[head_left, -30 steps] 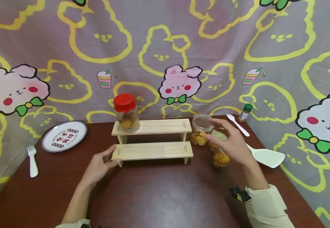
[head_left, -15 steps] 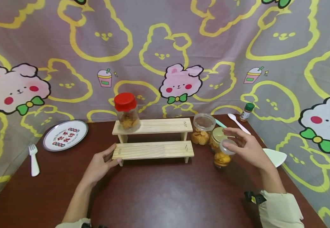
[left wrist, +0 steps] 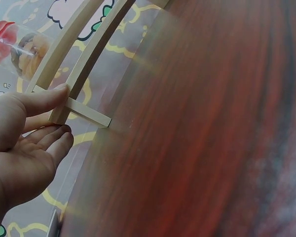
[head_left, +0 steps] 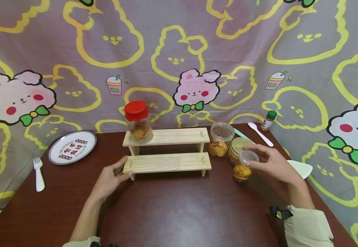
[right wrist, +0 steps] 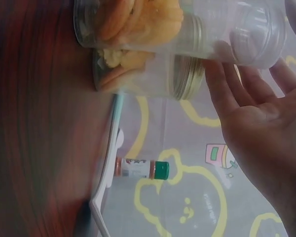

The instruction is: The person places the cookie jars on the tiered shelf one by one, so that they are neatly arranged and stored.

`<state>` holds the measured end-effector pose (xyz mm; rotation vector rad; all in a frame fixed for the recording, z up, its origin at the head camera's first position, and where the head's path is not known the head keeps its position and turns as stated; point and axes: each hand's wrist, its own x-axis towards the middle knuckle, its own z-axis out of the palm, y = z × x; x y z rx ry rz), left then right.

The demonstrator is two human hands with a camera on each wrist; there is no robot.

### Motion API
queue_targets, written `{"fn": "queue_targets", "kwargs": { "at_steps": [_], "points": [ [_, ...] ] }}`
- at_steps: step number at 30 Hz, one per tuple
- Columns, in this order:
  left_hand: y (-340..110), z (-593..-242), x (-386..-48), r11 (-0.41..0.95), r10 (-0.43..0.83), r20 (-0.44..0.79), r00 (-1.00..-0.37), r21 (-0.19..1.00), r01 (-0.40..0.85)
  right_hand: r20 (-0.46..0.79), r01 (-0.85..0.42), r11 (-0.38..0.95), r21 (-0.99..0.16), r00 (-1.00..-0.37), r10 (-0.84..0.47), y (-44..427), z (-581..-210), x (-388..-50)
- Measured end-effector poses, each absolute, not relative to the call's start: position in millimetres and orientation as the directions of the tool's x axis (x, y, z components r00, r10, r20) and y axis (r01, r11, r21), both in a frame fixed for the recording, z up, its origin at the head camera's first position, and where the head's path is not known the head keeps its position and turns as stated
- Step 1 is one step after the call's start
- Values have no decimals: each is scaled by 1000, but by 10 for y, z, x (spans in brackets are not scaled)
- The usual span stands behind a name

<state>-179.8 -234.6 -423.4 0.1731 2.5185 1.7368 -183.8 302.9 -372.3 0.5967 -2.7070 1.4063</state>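
Note:
My left hand (head_left: 109, 180) pinches the left end of a two-tier wooden rack's lower shelf (head_left: 166, 162); in the left wrist view the thumb (left wrist: 47, 98) lies on one side and the fingers on the other. At the right, my right hand (head_left: 273, 164) holds the top of a small clear jar (head_left: 242, 171) with orange-brown snacks, standing on the table. Its fingers (right wrist: 227, 86) pass behind the lid in the right wrist view. A gold-lidded jar (head_left: 238, 145) stands just behind it, beside a larger clear-lidded jar (head_left: 218, 147).
A red-lidded jar (head_left: 139, 127) stands on the upper shelf (head_left: 175, 136). At the left lie a plate (head_left: 72, 147) and a white fork (head_left: 38, 175). A white spoon (head_left: 260, 134), a green-capped bottle (head_left: 268, 121) and a pale spatula (head_left: 300, 168) are at the right.
My right hand has moved right and down from above the jars to the small jar's top, and its fingers have closed in on the lid. The left hand stays at the shelf end.

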Motion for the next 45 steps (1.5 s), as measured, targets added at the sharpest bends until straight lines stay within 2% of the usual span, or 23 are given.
{"fn": "queue_targets", "kwargs": {
  "at_steps": [8, 19, 26, 36, 39, 45],
  "points": [
    [-2339, -4250, -1804, 351, 140, 5, -990, 935, 54, 176, -329, 524, -785, -931, -321, 3074, -3742, -1834],
    [-2318, -4254, -1795, 347, 143, 10, -990, 936, 60, 226, -365, 538, -760, -924, -308, 3080, -3761, -1806],
    [-2323, -4252, -1789, 349, 140, 15, -990, 935, 64, 309, -409, 552, -726, -912, -270, 2988, -3658, -1810],
    [-2331, -4240, -1792, 347, 136, 15, -991, 936, 61, 447, -471, 500, -727, -877, -177, 2831, -3545, -1885],
    [-2332, -4233, -1791, 348, 135, 15, -991, 935, 61, 492, -504, 459, -731, -856, -157, 2778, -3521, -1930],
    [-2338, -4224, -1789, 349, 135, 12, -991, 935, 59, 655, -655, 233, -719, -751, -91, 2640, -3480, -2045]
  ]
}}
